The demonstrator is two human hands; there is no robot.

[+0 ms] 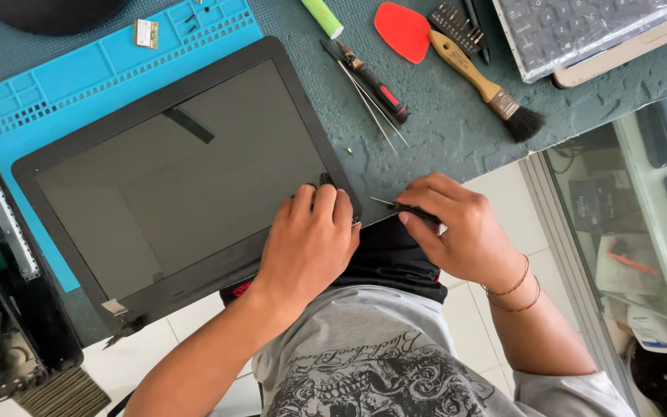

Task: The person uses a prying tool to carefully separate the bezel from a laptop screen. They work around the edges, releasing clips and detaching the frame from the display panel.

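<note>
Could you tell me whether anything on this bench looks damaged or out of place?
The black-framed laptop screen panel lies detached and askew across the blue silicone mat, its hinge bracket overhanging the edge. The left hand presses its corner; the right hand holds a thin black tool.

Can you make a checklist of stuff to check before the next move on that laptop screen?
1. Left hand pressing the screen panel corner: ok.
2. Right hand gripping the thin tool: ok.
3. Tool tip at the bezel corner: ok; whether it's in the seam: cannot tell.
4. Panel fully on the blue mat: not ok, its near edge overhangs the table.
5. Tweezers and brush within reach: ok.
</note>
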